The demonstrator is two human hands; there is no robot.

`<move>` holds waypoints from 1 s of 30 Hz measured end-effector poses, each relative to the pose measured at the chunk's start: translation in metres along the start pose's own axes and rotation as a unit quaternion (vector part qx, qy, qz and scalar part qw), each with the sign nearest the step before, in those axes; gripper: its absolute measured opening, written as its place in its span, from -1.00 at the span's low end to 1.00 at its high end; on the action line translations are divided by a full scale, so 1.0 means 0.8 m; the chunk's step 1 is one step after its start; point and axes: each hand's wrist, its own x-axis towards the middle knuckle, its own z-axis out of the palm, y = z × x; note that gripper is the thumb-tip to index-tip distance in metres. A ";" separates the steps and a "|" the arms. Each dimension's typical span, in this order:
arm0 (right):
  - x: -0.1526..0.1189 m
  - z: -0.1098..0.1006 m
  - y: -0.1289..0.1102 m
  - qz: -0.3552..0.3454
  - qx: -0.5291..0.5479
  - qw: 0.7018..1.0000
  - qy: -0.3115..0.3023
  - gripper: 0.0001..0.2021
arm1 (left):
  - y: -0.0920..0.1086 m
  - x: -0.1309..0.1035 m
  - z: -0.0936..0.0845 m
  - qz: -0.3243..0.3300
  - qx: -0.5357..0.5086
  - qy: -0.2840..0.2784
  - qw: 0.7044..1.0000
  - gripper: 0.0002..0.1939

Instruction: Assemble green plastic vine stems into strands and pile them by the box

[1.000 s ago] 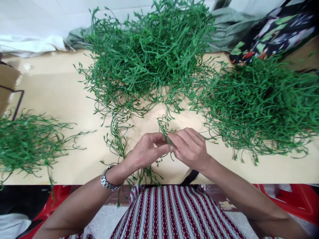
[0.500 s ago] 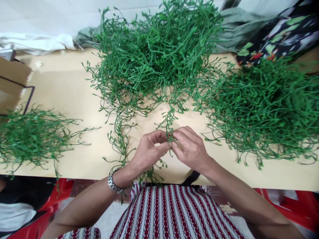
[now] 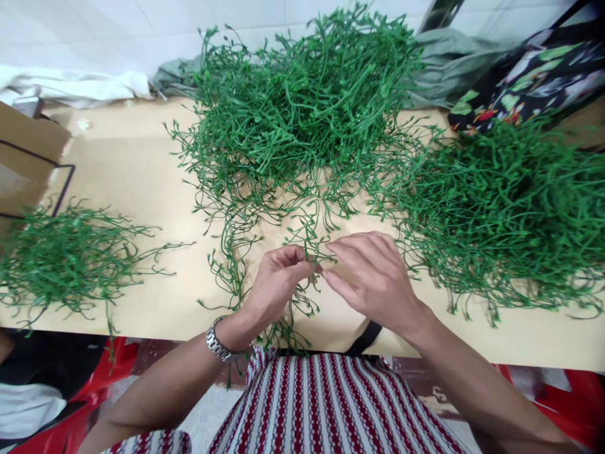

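Note:
My left hand [image 3: 278, 277], with a metal watch [image 3: 218, 340] on the wrist, pinches a thin green stem sprig [image 3: 309, 234] between thumb and fingertips. More of that sprig trails below the fingers. My right hand [image 3: 378, 277] is close beside it, thumb and fingers apart, their tips by the pinched part of the stem. A loose strand of similar stems [image 3: 231, 252] hangs down the table to the left of my hands, and a small cluster [image 3: 286, 334] lies at the front edge.
A large heap of green stems [image 3: 302, 107] stands at the back, another heap [image 3: 510, 208] to the right, and a smaller pile [image 3: 66, 258] to the left. A cardboard box [image 3: 28, 151] is at the left edge. A floral black cloth [image 3: 534, 82] lies at the back right of the table [image 3: 127, 157].
My right hand has moved slightly right, and its fingers have spread from their pinch at the stem. My left hand keeps its pinch, a little further left. The view has shifted slightly.

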 end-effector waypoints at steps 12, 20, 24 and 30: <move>-0.004 0.023 -0.013 0.069 0.264 0.962 -0.015 -0.76 | 0.001 0.000 -0.013 -0.144 -0.057 -0.145 0.977 -0.91; -0.010 0.023 -0.014 0.140 0.276 0.948 -0.080 -0.73 | 0.005 0.002 -0.011 -0.141 -0.057 -0.139 0.979 -0.87; -0.010 0.021 -0.017 0.114 0.216 0.966 -0.081 -0.81 | 0.006 0.002 -0.011 -0.126 -0.049 -0.121 0.983 -0.78; -0.008 0.010 0.000 -0.049 0.129 0.987 -0.078 -0.85 | 0.014 -0.002 -0.013 -0.132 0.003 -0.141 0.981 -0.76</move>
